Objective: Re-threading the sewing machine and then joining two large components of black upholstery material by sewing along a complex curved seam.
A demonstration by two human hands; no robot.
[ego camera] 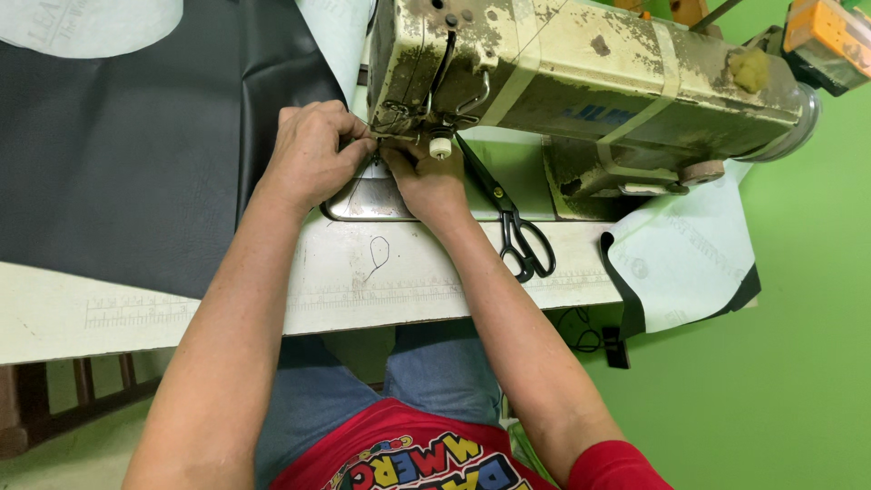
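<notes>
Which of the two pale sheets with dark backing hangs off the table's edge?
The pale sheet at the right, below the sewing machine, droops over the table edge. The other pale sheet lies flat at top left on the black material.

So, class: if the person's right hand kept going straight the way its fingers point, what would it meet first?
Most likely the needle area under the head of the worn cream metal sewing machine, directly beyond the right hand; exact depth there is unclear.
</notes>
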